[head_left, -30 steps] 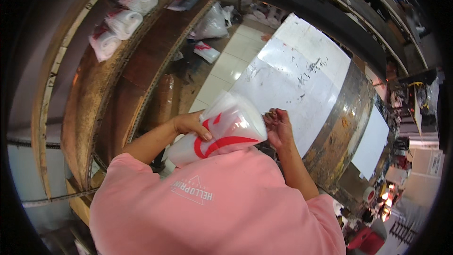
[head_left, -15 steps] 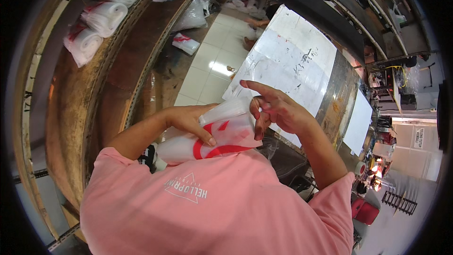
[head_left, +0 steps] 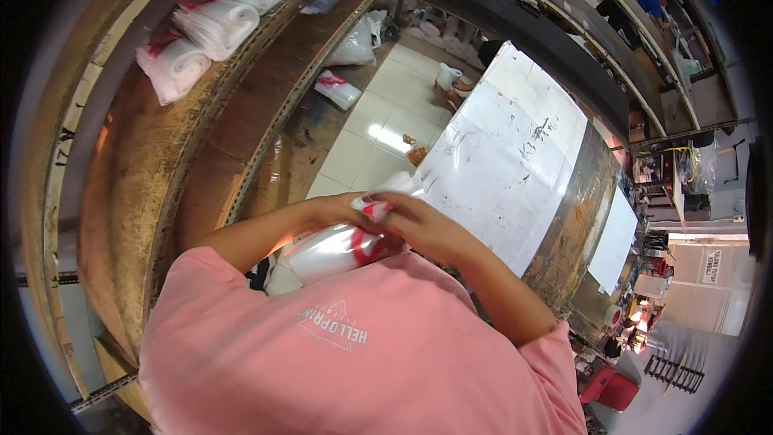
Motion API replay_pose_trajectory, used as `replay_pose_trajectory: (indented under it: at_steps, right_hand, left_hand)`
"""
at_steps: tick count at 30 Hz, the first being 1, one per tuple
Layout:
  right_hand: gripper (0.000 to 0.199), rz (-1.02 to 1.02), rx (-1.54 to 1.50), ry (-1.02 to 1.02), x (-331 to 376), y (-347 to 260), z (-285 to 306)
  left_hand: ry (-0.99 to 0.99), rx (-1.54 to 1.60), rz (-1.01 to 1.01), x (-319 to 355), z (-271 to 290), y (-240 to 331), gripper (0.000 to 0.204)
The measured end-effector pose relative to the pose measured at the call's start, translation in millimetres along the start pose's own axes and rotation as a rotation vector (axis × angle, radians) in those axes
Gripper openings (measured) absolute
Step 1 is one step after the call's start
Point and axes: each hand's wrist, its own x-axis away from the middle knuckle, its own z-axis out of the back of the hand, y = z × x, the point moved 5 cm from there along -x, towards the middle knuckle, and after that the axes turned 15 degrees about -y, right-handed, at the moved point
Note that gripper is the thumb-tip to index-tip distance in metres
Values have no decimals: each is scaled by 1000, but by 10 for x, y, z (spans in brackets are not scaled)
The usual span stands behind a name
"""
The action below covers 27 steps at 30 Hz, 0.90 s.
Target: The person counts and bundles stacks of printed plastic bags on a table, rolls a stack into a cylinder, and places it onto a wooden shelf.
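Close against my chest is a bundle of clear-white plastic bags (head_left: 328, 251) with red print, partly rolled up. My left hand (head_left: 338, 210) grips it from its left and far side, fingers closed round the plastic. From the other side my right hand (head_left: 412, 224) is closed on the same bundle, its fingers bent over the edge. The two hands nearly meet over a folded, red-printed part. Most fingertips are hidden by the plastic and slightly blurred.
Several similar rolled bag bundles (head_left: 215, 24) lie on the wooden shelf (head_left: 133, 169) to the left. Another bundle (head_left: 337, 89) rests on a lower shelf. A white-topped table (head_left: 499, 161) stands ahead right. Beyond it, another person's hand (head_left: 460, 87) shows near the tiled floor (head_left: 386, 105).
My right hand was raised off the bundle with fingers spread; it has come down and closed on it. The bundle is now folded tighter. The view has shifted a little.
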Motion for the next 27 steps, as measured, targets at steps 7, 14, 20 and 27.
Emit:
replay_pose_trajectory:
  at_steps: [7,14,20,27]
  right_hand:
    - [41,54,672,-207,-783,-85,-331]
    - [30,29,445,3,-226,509,60]
    - [25,151,684,-36,-588,488,-9]
    - [31,578,935,295,-485,399,124]
  left_hand:
    - [442,251,44,225,353,-346,55]
    - [496,200,-292,571,496,-508,53]
    - [537,450,-530,564,589,-531,42]
    - [667,222,-338,511,510,-363,58]
